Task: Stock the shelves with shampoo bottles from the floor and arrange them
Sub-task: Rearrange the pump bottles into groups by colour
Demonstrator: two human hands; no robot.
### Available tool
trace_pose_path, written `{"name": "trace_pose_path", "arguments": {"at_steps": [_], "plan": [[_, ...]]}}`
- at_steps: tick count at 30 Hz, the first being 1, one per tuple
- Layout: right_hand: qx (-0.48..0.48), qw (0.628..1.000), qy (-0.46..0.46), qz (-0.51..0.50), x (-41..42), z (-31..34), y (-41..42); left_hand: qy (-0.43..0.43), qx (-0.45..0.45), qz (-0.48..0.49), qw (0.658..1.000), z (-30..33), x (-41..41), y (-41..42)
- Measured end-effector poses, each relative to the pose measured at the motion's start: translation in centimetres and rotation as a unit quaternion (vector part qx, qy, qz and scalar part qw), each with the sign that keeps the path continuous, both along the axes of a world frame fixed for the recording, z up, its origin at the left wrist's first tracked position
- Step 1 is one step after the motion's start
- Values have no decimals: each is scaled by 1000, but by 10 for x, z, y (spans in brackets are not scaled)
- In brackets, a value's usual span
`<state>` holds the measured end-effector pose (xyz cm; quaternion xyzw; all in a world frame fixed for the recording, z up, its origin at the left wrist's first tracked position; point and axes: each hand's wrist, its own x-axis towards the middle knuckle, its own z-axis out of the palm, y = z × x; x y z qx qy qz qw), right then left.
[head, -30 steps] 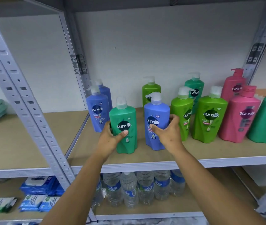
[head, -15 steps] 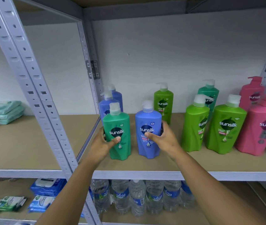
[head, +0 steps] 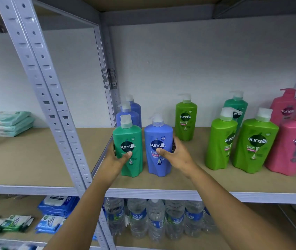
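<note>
Holding two bottles near the shelf's [head: 143,193] front edge — left hand [head: 115,159] gripping the green bottle [head: 128,147], right hand [head: 177,156] gripping the blue bottle [head: 159,139] — probably lining them up.

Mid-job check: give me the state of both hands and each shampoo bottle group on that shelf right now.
Left hand: grips the teal bottle.
Right hand: grips the blue bottle.
Teal plastic pump bottle: upright on shelf, held.
Blue plastic pump bottle: upright on shelf, held.
Two blue bottles behind: upright, untouched.
Lime green bottles: upright.
Pink bottles: upright.
</note>
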<state>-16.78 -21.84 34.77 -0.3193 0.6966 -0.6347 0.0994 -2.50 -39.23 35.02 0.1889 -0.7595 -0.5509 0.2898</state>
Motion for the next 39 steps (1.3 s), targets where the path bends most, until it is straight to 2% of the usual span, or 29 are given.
{"name": "trace_pose_path", "arguments": {"at_steps": [6,10,14,22,30,39], "plan": [[31,998,40,-22,6,0,35,47,-38,90,994,-5,9,45],[62,994,70,-48,12,4,85,32,-84,101,991,-9,11,78],[77,988,87,-104,7,8,143,43,-106,72,991,-4,-2,115],[62,963,80,-251,-24,13,234,31,-85,-47,995,9,-62,195],[24,966,60,-249,-69,7,249,14,-5,-114,993,6,-124,220],[-19,968,6,-250,-113,-15,234,3,47,-168,985,-19,-172,216]]}}
